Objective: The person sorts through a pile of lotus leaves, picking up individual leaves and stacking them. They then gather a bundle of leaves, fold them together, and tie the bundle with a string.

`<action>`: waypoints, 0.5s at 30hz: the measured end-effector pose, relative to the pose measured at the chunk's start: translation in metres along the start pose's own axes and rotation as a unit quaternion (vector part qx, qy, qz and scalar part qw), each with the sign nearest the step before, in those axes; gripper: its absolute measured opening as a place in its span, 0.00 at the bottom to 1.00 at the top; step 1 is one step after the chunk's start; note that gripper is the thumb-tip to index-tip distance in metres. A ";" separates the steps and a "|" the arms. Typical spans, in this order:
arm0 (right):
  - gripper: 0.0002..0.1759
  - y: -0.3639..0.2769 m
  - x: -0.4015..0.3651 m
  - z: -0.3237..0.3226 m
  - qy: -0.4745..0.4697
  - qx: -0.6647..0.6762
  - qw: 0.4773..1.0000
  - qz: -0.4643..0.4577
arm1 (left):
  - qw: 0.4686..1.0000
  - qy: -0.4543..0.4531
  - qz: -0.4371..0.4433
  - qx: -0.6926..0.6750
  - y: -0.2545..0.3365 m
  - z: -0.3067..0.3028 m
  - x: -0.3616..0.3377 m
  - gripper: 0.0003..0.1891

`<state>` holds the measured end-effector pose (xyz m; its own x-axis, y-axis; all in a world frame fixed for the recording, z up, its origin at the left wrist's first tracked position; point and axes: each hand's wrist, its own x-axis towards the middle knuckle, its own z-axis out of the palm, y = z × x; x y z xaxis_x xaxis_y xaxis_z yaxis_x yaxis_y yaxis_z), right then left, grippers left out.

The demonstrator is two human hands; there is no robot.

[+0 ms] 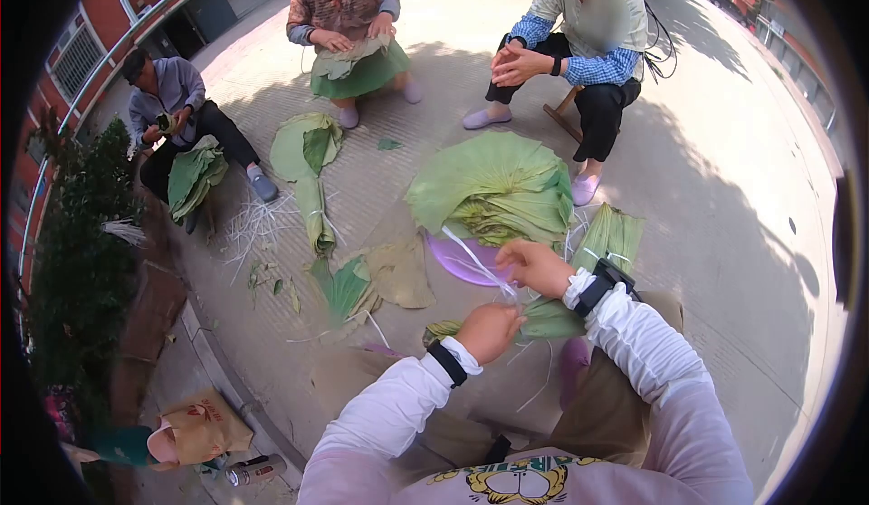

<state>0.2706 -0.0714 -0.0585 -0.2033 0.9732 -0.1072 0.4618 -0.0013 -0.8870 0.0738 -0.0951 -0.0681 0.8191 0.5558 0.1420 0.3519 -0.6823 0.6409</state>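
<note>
My left hand [489,331] is closed, its fingertips pinching a white plastic strip [475,259]. Just above and to its right, my right hand [536,268] also pinches the strip, and a loose end sticks up toward the leaf pile. Below my hands a folded bundle of green leaves [550,319] lies across my lap, its left end [442,330] showing past my left hand. A large pile of big round leaves [493,188] rests on a purple basin or tray [462,259] in front of me. Exactly how the strip runs round the bundle is hidden by my fingers.
Tied leaf bundles lie right [608,238] and left [312,179] of the pile. Loose leaves [394,274] and scattered white strips [258,224] are on the ground. Several people sit around, two handling leaves. A paper bag [206,422] and a flask [255,471] stand by the kerb [231,374].
</note>
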 end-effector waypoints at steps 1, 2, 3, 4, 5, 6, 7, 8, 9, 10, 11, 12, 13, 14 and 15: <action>0.17 -0.001 -0.002 0.002 -0.029 0.009 0.998 0.059 | 1.000 0.001 0.017 0.014 0.001 -0.003 -0.001 0.12; 0.16 0.002 -0.003 0.004 -0.048 -0.115 0.992 0.031 | 0.999 0.022 0.035 0.016 -0.004 0.003 -0.001 0.11; 0.16 0.022 0.001 0.009 -0.096 -0.150 0.984 0.024 | 0.998 0.040 0.053 0.014 -0.011 0.004 0.001 0.10; 0.17 0.004 -0.006 0.008 -0.126 -0.152 0.980 0.032 | 0.998 0.035 0.053 0.031 -0.016 -0.005 0.004 0.10; 0.17 0.008 -0.006 0.009 -0.140 -0.164 0.976 0.016 | 0.998 0.026 0.050 0.038 -0.017 -0.009 0.003 0.10; 0.17 0.022 -0.004 0.013 -0.112 -0.151 0.981 -0.038 | 0.998 0.014 0.049 0.041 -0.017 -0.013 0.006 0.10; 0.17 0.014 -0.002 0.010 -0.096 -0.105 0.990 -0.019 | 0.997 0.035 0.046 0.045 -0.016 -0.021 0.009 0.09; 0.17 0.007 -0.005 0.009 -0.080 -0.058 0.995 0.003 | 0.997 0.052 0.043 0.045 -0.013 -0.029 0.009 0.08; 0.17 0.000 -0.007 0.009 -0.063 -0.009 0.998 0.027 | 0.996 0.068 0.039 0.045 -0.012 -0.033 0.007 0.07; 0.17 -0.002 -0.006 0.010 -0.064 0.067 0.994 0.048 | 0.991 0.106 0.057 0.051 -0.016 -0.033 0.008 0.07; 0.17 0.008 -0.004 0.011 -0.064 0.097 0.992 0.045 | 0.987 0.132 0.083 0.042 -0.018 -0.035 0.008 0.08; 0.17 0.026 0.001 0.015 -0.063 0.127 0.989 0.041 | 0.981 0.156 0.110 0.032 -0.020 -0.038 0.009 0.08; 0.17 0.023 0.001 0.016 -0.062 0.158 0.985 0.038 | 0.974 0.181 0.136 0.023 -0.020 -0.040 0.009 0.08; 0.17 0.022 -0.001 0.015 -0.070 0.167 0.982 0.058 | 0.981 0.148 0.123 0.028 -0.020 -0.043 0.007 0.09; 0.17 0.020 -0.006 0.015 -0.079 0.177 0.978 0.078 | 0.987 0.114 0.110 0.033 -0.020 -0.046 0.005 0.10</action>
<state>0.2688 -0.0808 -0.0825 -0.2971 0.9073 -0.2975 0.1749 -0.2546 -0.9511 0.0498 -0.0572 -0.0456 0.7582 0.4786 0.4429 0.2124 -0.8234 0.5262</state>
